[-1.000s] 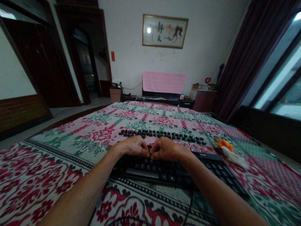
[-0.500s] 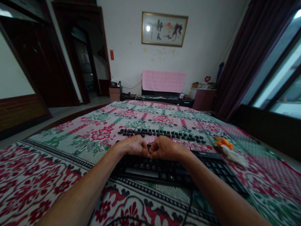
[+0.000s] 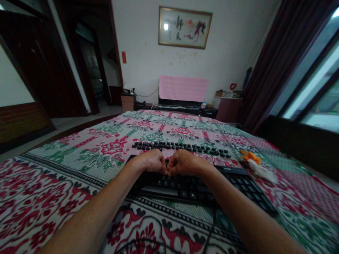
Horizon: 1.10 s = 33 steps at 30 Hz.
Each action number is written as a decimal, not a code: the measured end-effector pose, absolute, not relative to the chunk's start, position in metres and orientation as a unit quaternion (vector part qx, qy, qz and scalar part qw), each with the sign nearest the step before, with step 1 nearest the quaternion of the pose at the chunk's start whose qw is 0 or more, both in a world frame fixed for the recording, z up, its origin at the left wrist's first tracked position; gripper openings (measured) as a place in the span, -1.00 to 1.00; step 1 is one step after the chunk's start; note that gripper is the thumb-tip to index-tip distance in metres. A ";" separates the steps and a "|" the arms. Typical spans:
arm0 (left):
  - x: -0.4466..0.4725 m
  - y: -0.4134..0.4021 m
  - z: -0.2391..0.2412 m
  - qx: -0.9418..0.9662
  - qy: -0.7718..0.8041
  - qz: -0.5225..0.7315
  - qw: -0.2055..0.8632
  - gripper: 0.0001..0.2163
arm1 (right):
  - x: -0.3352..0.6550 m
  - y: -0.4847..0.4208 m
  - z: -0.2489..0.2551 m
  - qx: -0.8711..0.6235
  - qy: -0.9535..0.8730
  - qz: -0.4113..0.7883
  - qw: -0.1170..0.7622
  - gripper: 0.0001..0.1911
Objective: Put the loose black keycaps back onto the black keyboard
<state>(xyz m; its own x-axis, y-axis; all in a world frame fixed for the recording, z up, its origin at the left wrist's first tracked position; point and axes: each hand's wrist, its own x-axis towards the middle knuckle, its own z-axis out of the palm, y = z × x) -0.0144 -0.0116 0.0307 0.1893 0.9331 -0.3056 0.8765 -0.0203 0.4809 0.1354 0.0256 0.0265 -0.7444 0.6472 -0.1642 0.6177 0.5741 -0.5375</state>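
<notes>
- Well, both hands sit on the black keyboard (image 3: 185, 187), which lies flat on the flowery cloth (image 3: 53, 183), close to the person, so both arms reach it easily.
- The left hand (image 3: 149, 161) is curled up small, knuckles up, with its fingers tucked down onto the keys near the top middle of the keyboard.
- The right hand (image 3: 185, 163) is curled the same way, and its thumb side touches the left hand. I think they meet like this so both can work on one little spot.
- The fingertips are hidden under the knuckles, so I cannot tell if they pinch something small between them.
- The loose black keycaps (image 3: 182, 147) lie in long neat rows on the cloth just past the keyboard. The rows probably keep them in order and stop them getting lost.
- An orange and white thing (image 3: 254, 164) rests off by the keyboard's far right corner, out of the way of the hands.
- A thin dark cable (image 3: 212, 229) runs down from the keyboard's near edge toward the person.
</notes>
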 end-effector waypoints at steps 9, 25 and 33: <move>-0.025 -0.009 0.025 0.710 0.597 0.086 0.364 -0.78 | 0.144 0.026 0.029 -0.298 -0.908 0.291 0.043 -0.72; -0.024 -0.009 0.025 0.714 0.596 0.085 0.356 -0.78 | 0.144 0.027 0.026 -0.280 -0.924 0.258 0.038 -0.73; -0.019 -0.011 0.029 0.714 0.617 0.076 0.324 -0.79 | 0.141 0.027 0.025 -0.310 -0.913 0.264 0.023 -0.75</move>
